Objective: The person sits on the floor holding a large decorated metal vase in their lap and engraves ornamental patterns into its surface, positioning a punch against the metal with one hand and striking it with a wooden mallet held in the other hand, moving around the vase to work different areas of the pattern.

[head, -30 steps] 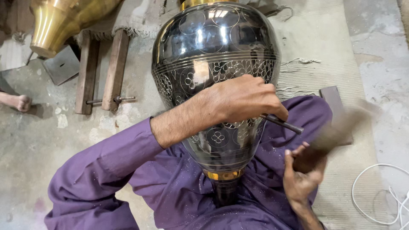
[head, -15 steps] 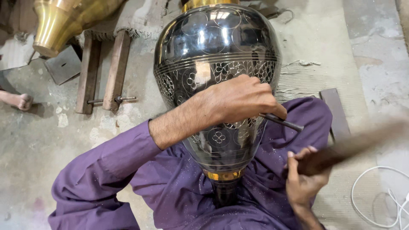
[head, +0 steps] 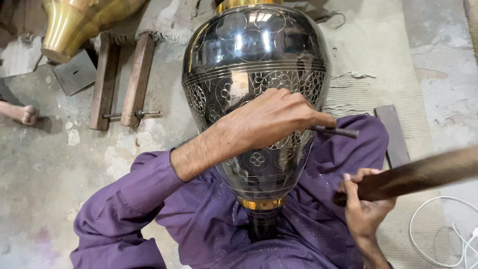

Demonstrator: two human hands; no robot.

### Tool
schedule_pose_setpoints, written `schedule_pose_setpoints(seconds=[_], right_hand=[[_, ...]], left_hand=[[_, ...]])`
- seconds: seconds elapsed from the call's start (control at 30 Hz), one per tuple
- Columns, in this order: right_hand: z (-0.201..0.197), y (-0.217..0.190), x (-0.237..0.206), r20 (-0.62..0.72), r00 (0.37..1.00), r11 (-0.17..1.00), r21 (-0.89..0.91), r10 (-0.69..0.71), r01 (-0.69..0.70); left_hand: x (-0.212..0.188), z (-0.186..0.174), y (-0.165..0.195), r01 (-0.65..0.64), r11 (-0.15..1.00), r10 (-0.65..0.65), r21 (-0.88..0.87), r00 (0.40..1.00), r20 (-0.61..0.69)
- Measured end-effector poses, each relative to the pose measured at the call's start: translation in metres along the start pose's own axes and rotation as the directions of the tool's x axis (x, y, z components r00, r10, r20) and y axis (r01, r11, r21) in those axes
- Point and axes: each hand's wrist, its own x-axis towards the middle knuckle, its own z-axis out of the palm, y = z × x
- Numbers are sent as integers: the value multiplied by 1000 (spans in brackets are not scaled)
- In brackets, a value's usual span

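My left hand point(head: 271, 119) lies across the front of the big dark vase point(head: 256, 74), fingers curled tight around a thin dark chisel point(head: 334, 131) whose free end sticks out to the right, clear of the vase's wall and over my purple trousers point(head: 214, 224). My right hand point(head: 366, 206) is closed around the handle of a wooden mallet point(head: 423, 174), which slants up toward the right edge of the view, blurred, with open air between it and the chisel. The vase rests tilted in my lap, its narrow gold-banded neck point(head: 261, 203) down between my legs and its wide body leaning away from me over the floor; engraved flowers and rings cover its shiny surface. To its right a pale woven mat point(head: 378, 60) reaches to bare concrete, and a flat dark wooden strip point(head: 393, 134) lies on the mat just beside my knee. A white cable point(head: 438, 234) loops in the lower right corner, near the right hand but apart from it. On the left the floor point(head: 45, 169) is rough, stained concrete with open room beside my left knee. Further up, two wooden bars joined by a bolt point(head: 122, 82) lie side by side, with a brass vessel point(head: 82, 20) in the upper left corner. Someone's toe point(head: 27, 114) shows at the left edge.
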Motion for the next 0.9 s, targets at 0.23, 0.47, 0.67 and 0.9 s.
schedule_pose_setpoints(seconds=[0.23, 0.47, 0.67, 0.9], right_hand=[[-22, -2, 32, 116, 993, 965, -260, -2, 32], [-25, -47, 73, 195, 980, 963, -260, -23, 74], [-22, -96, 112, 381, 890, 652, -613, -251, 446], [-17, -124, 144, 551, 814, 529, -644, -181, 553]], left_hand=[[-8, -1, 9, 175, 984, -175, 43, 984, 15], [-20, -1, 14, 319, 940, -331, -122, 939, -93], [-36, 7, 19, 366, 897, -423, -248, 872, -244], [-54, 22, 31, 403, 875, -484, -269, 747, -456]])
